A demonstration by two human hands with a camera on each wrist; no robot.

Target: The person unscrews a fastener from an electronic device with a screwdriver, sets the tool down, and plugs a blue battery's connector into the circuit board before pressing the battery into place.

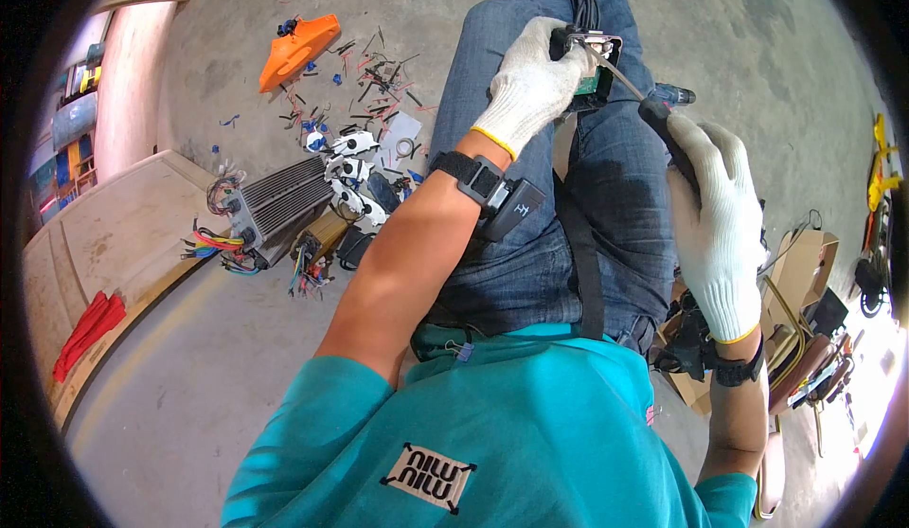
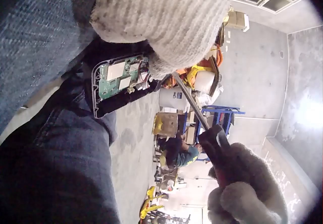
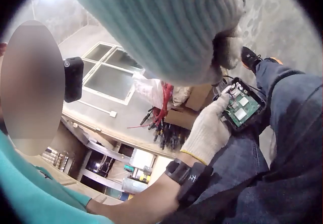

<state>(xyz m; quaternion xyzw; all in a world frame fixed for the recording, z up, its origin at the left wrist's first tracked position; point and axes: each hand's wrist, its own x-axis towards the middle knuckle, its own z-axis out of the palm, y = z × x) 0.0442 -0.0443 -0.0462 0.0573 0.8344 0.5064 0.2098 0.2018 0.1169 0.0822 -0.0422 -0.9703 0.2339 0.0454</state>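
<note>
A black housing [image 1: 615,54] with a green circuit board [image 2: 118,80] inside rests over the person's thighs, black cables leaving its far end. The gloved left hand [image 1: 538,85] grips the housing at its cable end; its fingertips are partly hidden in the head view. In the gloved right hand [image 1: 718,215] is the dark handle of a screwdriver [image 1: 654,109], fingers curled round it. The metal shaft slants up and left, its tip by the left fingers at the cable end; whether it touches a part cannot be told. The right wrist view shows white patches on the board [image 3: 242,110].
On the floor at the left lie an orange part [image 1: 299,53], scattered wire scraps, a finned metal unit [image 1: 284,201] with coloured leads and white parts. A blue-black tool [image 1: 674,94] lies beyond the right leg. Cardboard boxes [image 1: 805,263] and cables stand at the right.
</note>
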